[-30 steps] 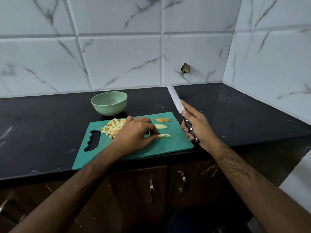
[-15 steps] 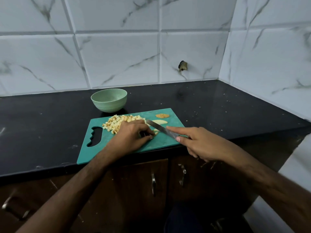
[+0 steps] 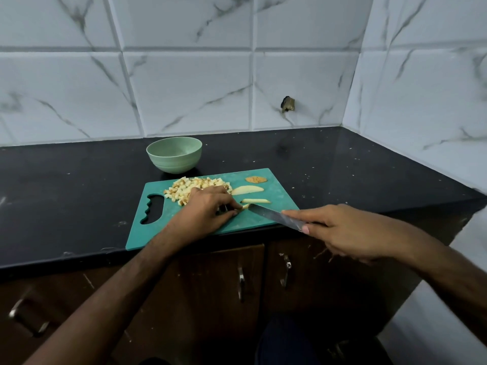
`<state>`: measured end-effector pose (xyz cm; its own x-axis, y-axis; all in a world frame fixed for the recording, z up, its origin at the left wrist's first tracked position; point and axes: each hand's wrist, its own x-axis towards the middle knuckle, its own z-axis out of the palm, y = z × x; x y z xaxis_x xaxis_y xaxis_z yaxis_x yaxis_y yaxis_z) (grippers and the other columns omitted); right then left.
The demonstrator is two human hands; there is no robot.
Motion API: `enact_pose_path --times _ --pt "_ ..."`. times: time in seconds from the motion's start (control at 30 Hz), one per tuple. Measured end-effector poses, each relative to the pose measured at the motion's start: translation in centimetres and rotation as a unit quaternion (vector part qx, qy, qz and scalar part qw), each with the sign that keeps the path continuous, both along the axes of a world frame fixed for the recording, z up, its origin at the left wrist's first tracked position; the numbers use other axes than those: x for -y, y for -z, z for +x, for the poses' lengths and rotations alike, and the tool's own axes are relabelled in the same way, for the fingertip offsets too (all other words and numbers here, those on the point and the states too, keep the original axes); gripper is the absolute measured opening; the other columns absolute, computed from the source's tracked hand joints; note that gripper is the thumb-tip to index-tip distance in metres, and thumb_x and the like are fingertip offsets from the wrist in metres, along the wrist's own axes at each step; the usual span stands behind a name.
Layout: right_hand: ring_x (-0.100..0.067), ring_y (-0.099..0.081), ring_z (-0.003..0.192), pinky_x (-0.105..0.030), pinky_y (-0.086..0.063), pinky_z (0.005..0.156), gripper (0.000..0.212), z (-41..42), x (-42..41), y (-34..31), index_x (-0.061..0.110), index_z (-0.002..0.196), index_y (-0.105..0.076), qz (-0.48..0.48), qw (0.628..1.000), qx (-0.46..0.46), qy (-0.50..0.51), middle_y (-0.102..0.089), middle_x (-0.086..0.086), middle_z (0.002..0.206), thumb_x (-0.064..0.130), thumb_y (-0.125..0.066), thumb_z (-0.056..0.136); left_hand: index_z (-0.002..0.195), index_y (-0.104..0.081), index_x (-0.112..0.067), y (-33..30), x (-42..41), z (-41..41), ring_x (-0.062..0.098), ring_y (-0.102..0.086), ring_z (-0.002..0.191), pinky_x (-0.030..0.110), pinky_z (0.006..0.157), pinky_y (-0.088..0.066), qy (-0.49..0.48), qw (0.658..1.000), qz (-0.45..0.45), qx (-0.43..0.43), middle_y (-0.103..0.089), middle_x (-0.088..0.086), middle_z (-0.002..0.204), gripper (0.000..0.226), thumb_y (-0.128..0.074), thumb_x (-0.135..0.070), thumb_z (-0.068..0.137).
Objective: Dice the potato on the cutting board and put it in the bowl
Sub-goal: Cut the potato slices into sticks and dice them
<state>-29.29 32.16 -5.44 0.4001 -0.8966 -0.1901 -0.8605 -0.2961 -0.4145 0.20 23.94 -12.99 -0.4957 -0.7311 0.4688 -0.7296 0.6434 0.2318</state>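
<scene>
The teal cutting board (image 3: 274, 188) lies at the front edge of the black counter (image 3: 342, 167), close enough to work over, and the green bowl (image 3: 174, 154) sits just behind its far edge, near the heap of diced potato (image 3: 196, 189), I reckon so the cubes can be swept straight in once the cutting is finished. The bowl looks empty from here, though its bottom is not fully visible. The left hand (image 3: 208, 210) rests on the board with its fingers curled down, pinching a thin potato strip (image 3: 245, 206) by the end to steady it for the blade. The right hand (image 3: 350, 230) is wrapped round the knife (image 3: 274, 216), the handle hidden in the palm, forefinger stretched along the blade's spine and thumb pressed on its side, which seems meant to guide the tip; that tip sits right beside the pinched strip. Three pieces wait uncut on the board's right: another strip (image 3: 256, 201), a pale slice (image 3: 247, 190) and a brownish end piece (image 3: 255, 179). Most of the dicing looks done, with nothing yet moved to the bowl
</scene>
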Motion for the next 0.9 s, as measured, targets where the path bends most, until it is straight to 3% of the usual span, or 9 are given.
enact_pose_path --times 0.07,0.17,0.33,0.43,0.53,0.7,0.8,0.9 --pt "-0.007 -0.052 0.040 -0.020 -0.047 0.043 0.046 -0.6 -0.2 -1.1 0.061 0.147 -0.033 0.004 1.000 0.006 -0.002 -0.055 0.005 0.052 0.035 -0.040 0.110 0.101 -0.073 -0.031 0.1 0.0 0.1 -0.001 -0.057 0.082 0.046 0.077 -0.053 0.000 1.000 -0.010 -0.005 -0.062 -0.018 0.092 0.016 -0.067 -0.041 0.090" --pt "0.000 -0.053 0.039 -0.014 -0.042 0.044 0.047 -0.2 -0.4 -1.5 0.056 0.151 -0.028 -0.025 1.000 0.009 -0.006 -0.056 0.004 0.056 0.035 -0.038 0.110 0.097 -0.070 -0.031 0.1 -0.2 0.2 -0.001 -0.056 0.080 0.046 0.074 -0.052 -0.021 0.999 -0.028 -0.018 -0.059 -0.019 0.086 0.021 -0.065 -0.049 0.088" --pt "-0.004 -0.055 0.044 -0.024 -0.057 0.057 0.048 2.0 -0.1 0.1 0.061 0.150 -0.024 -0.063 0.998 -0.006 -0.022 -0.059 0.004 0.060 0.037 -0.036 0.110 0.086 -0.066 -0.032 0.0 -0.3 0.1 0.004 -0.054 0.080 0.046 0.076 -0.048 -0.040 0.999 -0.026 -0.012 -0.056 -0.017 0.083 0.023 -0.059 -0.054 0.086" --pt "-0.008 -0.057 0.053 -0.033 -0.061 0.069 0.048 2.7 0.0 0.9 0.059 0.152 -0.028 -0.068 0.997 -0.033 -0.028 -0.060 0.007 0.072 0.037 -0.035 0.110 0.082 -0.064 -0.032 0.0 -0.2 0.1 0.004 -0.053 0.081 0.047 0.079 -0.047 -0.049 0.999 -0.012 -0.015 -0.056 -0.017 0.082 0.016 -0.067 -0.047 0.087" --pt "-0.007 -0.056 0.053 -0.030 -0.058 0.065 0.048 3.0 -0.4 0.9 0.054 0.155 -0.027 -0.071 0.995 -0.057 -0.037 -0.058 0.009 0.078 0.035 -0.034 0.111 0.079 -0.064 -0.029 0.0 -0.2 0.0 0.004 -0.054 0.080 0.045 0.083 -0.044 -0.061 0.998 -0.006 -0.023 -0.057 -0.016 0.080 0.016 -0.074 -0.039 0.087" --pt "-0.014 -0.067 0.059 -0.021 -0.051 0.058 0.047 1.9 -0.7 -0.9 0.061 0.150 -0.031 -0.048 0.995 -0.080 -0.044 -0.062 0.008 0.078 0.036 -0.035 0.110 0.078 -0.063 -0.030 0.2 0.0 0.1 0.004 -0.055 0.079 0.045 0.084 -0.044 -0.068 0.997 -0.007 -0.024 -0.058 -0.016 0.079 0.018 -0.075 -0.040 0.086" --pt "-0.001 -0.059 0.047 -0.016 -0.046 0.052 0.046 1.7 -0.9 -2.3 0.058 0.150 -0.031 -0.039 0.995 -0.077 -0.042 -0.054 0.012 0.072 0.035 -0.037 0.111 0.079 -0.062 -0.030 0.3 -0.1 0.1 0.004 -0.055 0.079 0.043 0.083 -0.044 -0.064 0.998 -0.011 -0.024 -0.058 -0.016 0.079 0.017 -0.074 -0.040 0.086" --pt "-0.007 -0.053 0.054 -0.022 -0.047 0.057 0.047 2.5 -1.1 -2.1 0.060 0.150 -0.026 -0.070 0.994 -0.066 -0.046 -0.052 0.014 0.075 0.036 -0.035 0.111 0.081 -0.063 -0.028 0.1 -0.2 0.0 0.002 -0.052 0.081 0.039 0.081 -0.036 -0.068 0.997 -0.012 -0.016 -0.057 -0.016 0.080 0.017 -0.073 -0.041 0.088"
